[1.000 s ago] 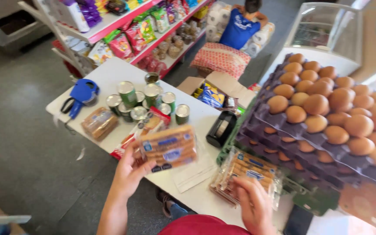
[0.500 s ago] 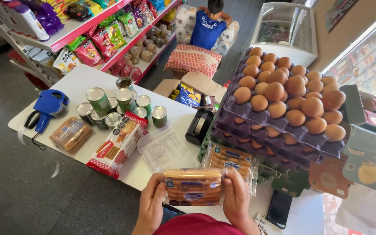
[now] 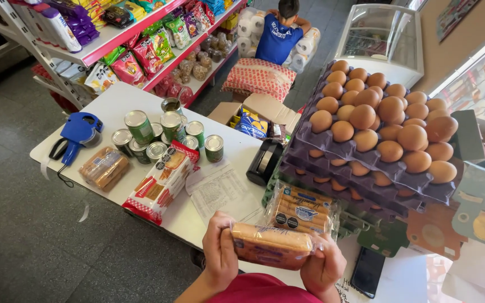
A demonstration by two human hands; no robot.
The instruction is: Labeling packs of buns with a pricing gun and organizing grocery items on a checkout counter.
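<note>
Clear-wrapped biscuit pack (image 3: 272,245) between both fingers (image 3: 218,235)

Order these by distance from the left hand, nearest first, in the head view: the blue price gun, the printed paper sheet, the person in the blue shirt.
From the left hand:
1. Printed paper sheet, on the table just beyond it.
2. Blue price gun, at the table's far-left end.
3. Person in the blue shirt, seated past the table.

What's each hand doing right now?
Left hand: closed on the left end of the biscuit pack.
Right hand: closed on the pack's right end.
</note>
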